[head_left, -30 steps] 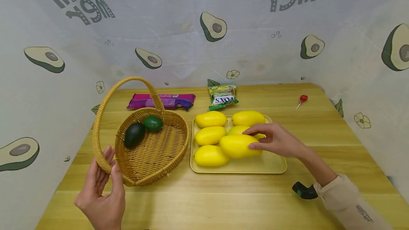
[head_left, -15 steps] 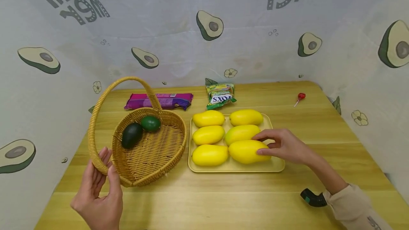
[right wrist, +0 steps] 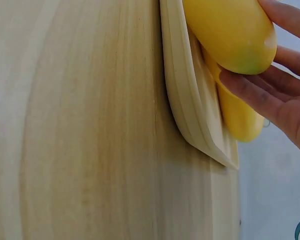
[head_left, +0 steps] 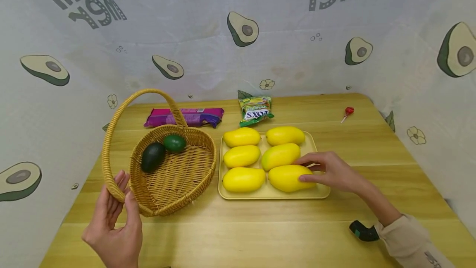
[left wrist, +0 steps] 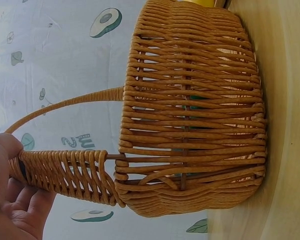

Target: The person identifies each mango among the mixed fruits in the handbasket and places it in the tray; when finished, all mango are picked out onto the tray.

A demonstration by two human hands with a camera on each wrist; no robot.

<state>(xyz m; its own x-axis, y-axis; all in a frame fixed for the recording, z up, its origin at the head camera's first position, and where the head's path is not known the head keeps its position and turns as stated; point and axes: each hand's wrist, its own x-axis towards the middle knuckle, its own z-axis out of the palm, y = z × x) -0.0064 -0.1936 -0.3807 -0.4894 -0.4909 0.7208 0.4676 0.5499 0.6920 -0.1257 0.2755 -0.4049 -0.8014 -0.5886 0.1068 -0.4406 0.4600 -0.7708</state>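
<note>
My left hand (head_left: 116, 224) holds the handle (head_left: 115, 121) of a heart-shaped wicker basket (head_left: 202, 189) between thumb and fingers. In the left wrist view, the fingers lie around the wrapped handle (left wrist: 65, 170). Inside the basket are a dark avocado (head_left: 153, 157) and a smaller green one (head_left: 174, 143). My right hand (head_left: 332, 173) grips the right end of a yellow mango (head_left: 286, 178), the front right one on a pale yellow tray (head_left: 275, 195). In the right wrist view, thumb and fingertips reach around the end of that mango (right wrist: 235, 35). Several other mangoes (head_left: 243, 179) lie in two columns there.
Behind the basket lies a purple snack packet (head_left: 186, 117). A green candy bag (head_left: 255, 111) sits behind the tray, and a red lollipop (head_left: 348, 113) lies at the back right. A black device (head_left: 364, 231) is at the right cuff. A printed cloth hangs behind the table.
My right hand has brought the mango right and down into the front right spot on the tray, uncovering the one behind it. The left hand keeps its hold on the basket handle.
</note>
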